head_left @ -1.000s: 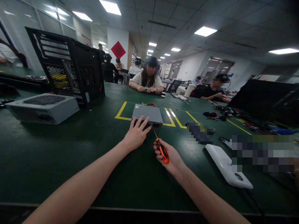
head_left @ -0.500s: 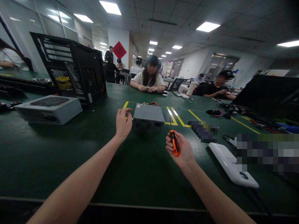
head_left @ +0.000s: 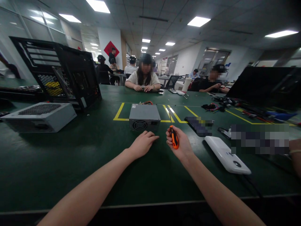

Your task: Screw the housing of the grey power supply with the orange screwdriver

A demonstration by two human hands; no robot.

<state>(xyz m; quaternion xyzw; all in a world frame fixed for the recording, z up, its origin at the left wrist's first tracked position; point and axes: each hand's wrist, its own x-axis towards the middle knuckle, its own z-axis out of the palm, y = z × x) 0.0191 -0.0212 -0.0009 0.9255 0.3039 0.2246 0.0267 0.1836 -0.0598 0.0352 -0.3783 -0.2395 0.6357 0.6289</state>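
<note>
My right hand [head_left: 180,141] is closed around the orange and black handle of a screwdriver [head_left: 174,139], whose thin shaft points up and away from me. My left hand [head_left: 144,143] is low over the table, palm down, its fingers stretched to the right and nothing visible in them. Just beyond it stands a grey computer power supply [head_left: 145,113], its round fan grille and socket facing me. Coloured cables [head_left: 147,102] come out behind the power supply. Neither hand appears to touch it.
Left, a second power supply [head_left: 39,117] lies before a black computer case [head_left: 80,75]. Right are a dark phone-like object [head_left: 198,127], a white device [head_left: 227,155], cables [head_left: 213,107] and a black panel [head_left: 265,86]. A person [head_left: 144,77] sits opposite; another's arm [head_left: 295,153] shows at right.
My left hand has moved from the power supply's left side to the table in front of it. My right hand still grips the screwdriver. The whole view has shifted slightly.
</note>
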